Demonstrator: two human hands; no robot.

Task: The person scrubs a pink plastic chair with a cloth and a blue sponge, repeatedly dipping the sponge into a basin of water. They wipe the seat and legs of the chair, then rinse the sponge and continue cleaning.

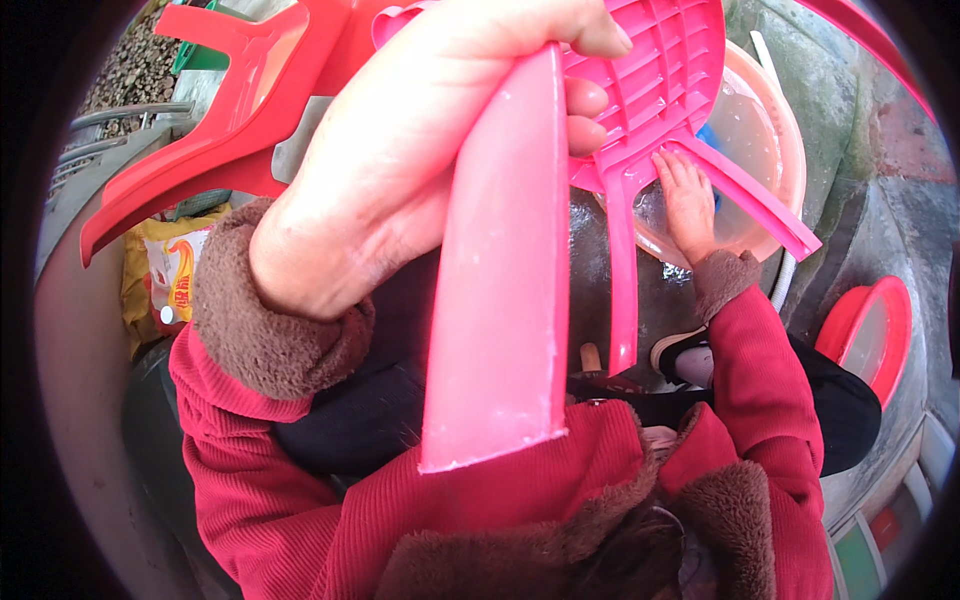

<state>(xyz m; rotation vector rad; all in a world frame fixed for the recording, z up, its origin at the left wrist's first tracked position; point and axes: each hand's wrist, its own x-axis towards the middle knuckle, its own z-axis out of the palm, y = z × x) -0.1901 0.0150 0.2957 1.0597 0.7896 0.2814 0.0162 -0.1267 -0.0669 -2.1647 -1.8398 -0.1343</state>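
Observation:
A pink plastic chair [660, 67] is tipped over in front of me, its ribbed underside facing up. My left hand [450, 97] grips one of its legs [502, 285], which comes close to the camera. My right hand [684, 191] lies with its fingers against the base of another leg [750, 191], where that leg meets the ribbed part. What is under the right palm is hidden. Below the chair stands a round peach-coloured basin [793, 150] holding cloudy water. Something blue [707, 136], partly covered by the chair and hand, shows in the basin.
A red plastic chair [217, 142] lies tilted at the left. Under it are yellow printed bags [176, 262]. A small red basin [900, 330] stands at the right, and a pale hose [784, 285] runs beside the large basin. The concrete floor [817, 67] looks wet.

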